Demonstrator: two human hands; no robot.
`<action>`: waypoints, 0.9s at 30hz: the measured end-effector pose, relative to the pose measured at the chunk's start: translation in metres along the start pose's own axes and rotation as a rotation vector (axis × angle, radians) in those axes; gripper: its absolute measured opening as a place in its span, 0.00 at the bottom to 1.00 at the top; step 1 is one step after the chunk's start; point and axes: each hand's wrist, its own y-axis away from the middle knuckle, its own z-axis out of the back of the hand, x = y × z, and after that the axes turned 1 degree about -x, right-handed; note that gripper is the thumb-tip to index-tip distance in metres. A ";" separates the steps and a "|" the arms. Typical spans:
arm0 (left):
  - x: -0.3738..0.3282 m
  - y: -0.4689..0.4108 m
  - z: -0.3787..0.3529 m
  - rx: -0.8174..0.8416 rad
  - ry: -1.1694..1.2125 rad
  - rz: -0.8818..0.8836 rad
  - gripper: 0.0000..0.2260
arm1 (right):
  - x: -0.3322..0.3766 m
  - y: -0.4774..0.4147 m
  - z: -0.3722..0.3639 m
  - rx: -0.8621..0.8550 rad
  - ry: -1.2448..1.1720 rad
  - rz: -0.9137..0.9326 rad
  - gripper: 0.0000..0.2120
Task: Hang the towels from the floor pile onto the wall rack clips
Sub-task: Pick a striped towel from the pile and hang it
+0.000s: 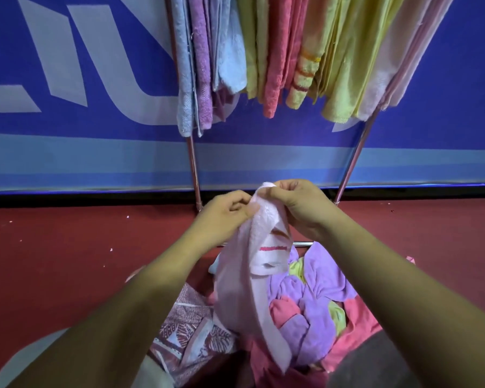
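My hands, left (pixel 226 212) and right (pixel 297 205), pinch the pink towel's (pixel 252 264) top edge close together, readying it for a rack (pixel 193 166) clip.

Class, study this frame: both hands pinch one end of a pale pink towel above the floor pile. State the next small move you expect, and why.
Probably lift the pale pink towel up toward the rack. The left hand and right hand pinch its top edge, its tail trails down over the pile, and the hung towels show where it belongs.
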 end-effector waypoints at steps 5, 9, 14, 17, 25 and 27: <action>0.000 -0.007 0.008 -0.200 0.148 0.030 0.08 | 0.002 -0.003 0.010 0.104 0.114 -0.018 0.04; 0.002 -0.010 0.015 -0.327 0.269 0.104 0.08 | 0.004 0.000 0.020 0.222 0.287 -0.042 0.05; 0.010 -0.014 0.018 -0.406 0.113 0.147 0.06 | 0.010 -0.009 0.023 0.058 0.031 0.052 0.15; 0.002 -0.010 0.010 -0.201 0.150 0.091 0.06 | 0.011 -0.009 0.019 0.029 0.046 0.084 0.09; -0.003 -0.012 -0.006 -0.063 0.073 -0.064 0.10 | 0.009 -0.005 0.017 0.116 0.081 0.051 0.08; -0.001 -0.014 -0.001 -0.142 0.086 -0.038 0.12 | 0.012 -0.003 0.021 0.142 0.130 0.033 0.08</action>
